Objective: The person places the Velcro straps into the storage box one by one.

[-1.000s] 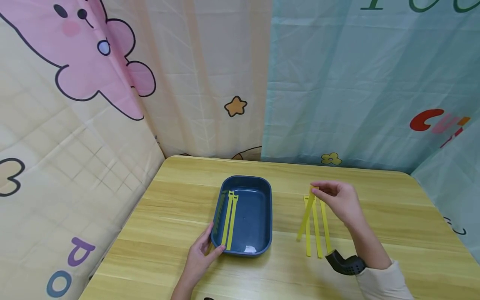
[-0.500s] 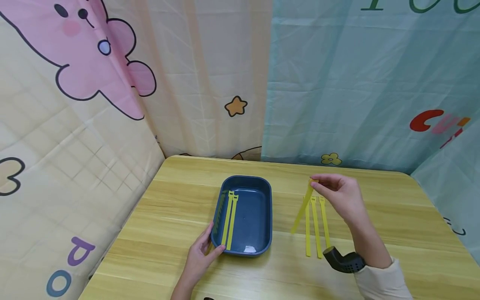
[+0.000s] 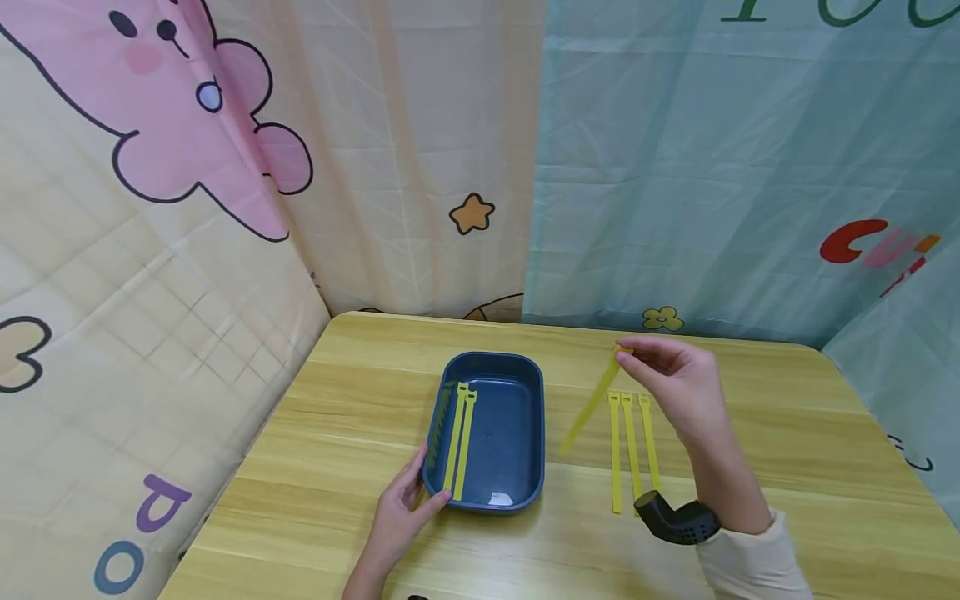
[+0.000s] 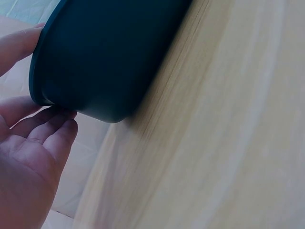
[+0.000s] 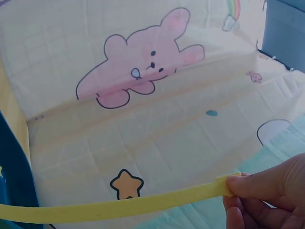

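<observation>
A yellow cable tie [image 3: 588, 408] with a wider slotted head is pinched at its head end between the thumb and fingers of my right hand [image 3: 678, 383]. It slants down to the left above the table, and in the right wrist view this strap [image 5: 119, 208] stretches toward the tray. My left hand [image 3: 401, 512] grips the near left corner of a dark blue tray [image 3: 542, 425], thumb at the rim and fingers along the outer side. Inside, two yellow ties [image 3: 466, 446] lie side by side near the left wall. Three more ties [image 3: 616, 454] lie lengthwise below my right hand.
The light wood-grain table [image 3: 360, 400] ends at printed cloth curtains [image 3: 750, 125] behind and at the sides. A black curved device [image 3: 675, 518] on my right wrist covers the lower ends of some ties in the head view.
My right hand has risen slightly, carrying its cable tie up off the others; the tie's free end has swung left toward the tray. My left hand and the tray have stayed put.
</observation>
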### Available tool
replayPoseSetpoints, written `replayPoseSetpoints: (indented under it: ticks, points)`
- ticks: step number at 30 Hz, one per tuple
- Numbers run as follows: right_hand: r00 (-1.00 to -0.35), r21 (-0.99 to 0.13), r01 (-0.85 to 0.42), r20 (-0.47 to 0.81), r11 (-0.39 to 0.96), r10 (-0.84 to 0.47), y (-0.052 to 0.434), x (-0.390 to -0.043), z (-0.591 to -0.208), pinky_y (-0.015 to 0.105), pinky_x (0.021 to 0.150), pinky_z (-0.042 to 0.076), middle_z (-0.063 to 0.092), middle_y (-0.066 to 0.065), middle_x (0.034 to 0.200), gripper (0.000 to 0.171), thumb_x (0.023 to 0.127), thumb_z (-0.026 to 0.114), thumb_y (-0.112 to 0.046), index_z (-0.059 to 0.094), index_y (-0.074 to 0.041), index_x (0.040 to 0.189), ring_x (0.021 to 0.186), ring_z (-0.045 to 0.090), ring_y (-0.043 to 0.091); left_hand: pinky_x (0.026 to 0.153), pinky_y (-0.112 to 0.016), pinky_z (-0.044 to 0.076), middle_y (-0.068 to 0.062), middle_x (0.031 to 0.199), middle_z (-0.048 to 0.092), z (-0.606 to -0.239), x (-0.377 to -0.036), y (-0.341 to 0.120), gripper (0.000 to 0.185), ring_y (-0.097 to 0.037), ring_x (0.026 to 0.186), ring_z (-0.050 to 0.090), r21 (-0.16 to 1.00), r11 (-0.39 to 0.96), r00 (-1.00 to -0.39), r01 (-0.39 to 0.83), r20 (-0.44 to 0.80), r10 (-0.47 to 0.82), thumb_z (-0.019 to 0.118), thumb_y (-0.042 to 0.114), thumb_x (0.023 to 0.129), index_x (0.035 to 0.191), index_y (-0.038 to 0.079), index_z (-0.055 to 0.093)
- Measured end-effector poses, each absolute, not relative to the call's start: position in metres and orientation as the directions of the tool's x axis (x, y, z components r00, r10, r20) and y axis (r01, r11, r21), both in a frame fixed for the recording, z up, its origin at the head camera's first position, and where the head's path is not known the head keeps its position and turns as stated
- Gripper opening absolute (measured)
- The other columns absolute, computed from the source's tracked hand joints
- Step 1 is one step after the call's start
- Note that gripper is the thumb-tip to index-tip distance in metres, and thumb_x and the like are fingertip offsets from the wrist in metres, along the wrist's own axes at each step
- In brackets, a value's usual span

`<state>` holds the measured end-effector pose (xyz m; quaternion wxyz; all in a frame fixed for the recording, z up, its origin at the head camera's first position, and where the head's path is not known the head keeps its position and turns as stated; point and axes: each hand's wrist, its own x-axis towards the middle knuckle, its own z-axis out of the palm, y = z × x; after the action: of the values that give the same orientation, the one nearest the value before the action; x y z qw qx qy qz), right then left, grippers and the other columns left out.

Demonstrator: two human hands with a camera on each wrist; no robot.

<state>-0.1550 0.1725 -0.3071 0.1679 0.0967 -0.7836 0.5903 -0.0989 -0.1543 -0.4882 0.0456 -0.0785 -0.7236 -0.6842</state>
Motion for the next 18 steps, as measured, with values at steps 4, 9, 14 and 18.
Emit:
replayPoseSetpoints:
  ticks: [4,9,14,18]
  points:
    - [-0.915,-0.89,-0.378,0.401,0.256,0.043,0.167,-0.155,-0.306,0.017,0.066,0.053,0.068,-0.004,0.086,0.024,0.082,0.069,-0.006,0.066,0.008,0.101,0.075,0.061,0.009,0.1,-0.026,0.029,-0.025,0.144,0.023,-0.488,-0.099,-0.155,0.073,-0.036,0.13,0.026,0.983,0.051,-0.983,0.176,0.174,0.052,0.071,0.008,0.08,0.138,-0.007,0.03]
    - [-0.918,-0.899,-0.379,0.396,0.22,0.038,0.161,-0.155,-0.306,0.018,0.067,0.054,0.068,-0.003,0.087,0.025,0.082,0.069,-0.003,0.064,0.011,0.102,0.075,0.061,0.01,0.1,-0.027,0.029,-0.025,0.144,0.022,-0.489,-0.099,-0.155,0.073,-0.036,0.13,0.026,0.983,0.057,-0.984,0.176,0.173,0.052,0.071,0.007,0.08,0.138,-0.008,0.03]
    - [-0.929,-0.911,-0.361,0.371,0.199,0.011,0.152,-0.156,-0.309,0.018,0.068,0.054,0.068,-0.001,0.087,0.025,0.082,0.068,-0.005,0.065,0.009,0.102,0.076,0.061,0.011,0.1,-0.025,0.029,-0.026,0.144,0.022,-0.489,-0.099,-0.155,0.074,-0.036,0.13,0.026,0.982,0.057,-0.983,0.18,0.178,0.049,0.072,0.006,0.079,0.138,-0.008,0.029]
    - [-0.937,-0.918,-0.344,0.348,0.196,-0.014,0.144,-0.159,-0.316,0.019,0.069,0.054,0.068,0.007,0.088,0.024,0.082,0.069,-0.005,0.066,0.008,0.101,0.076,0.062,0.012,0.099,-0.024,0.03,-0.027,0.144,0.021,-0.489,-0.098,-0.154,0.074,-0.037,0.129,0.026,0.981,0.059,-0.982,0.185,0.182,0.049,0.072,0.006,0.079,0.138,-0.009,0.03]
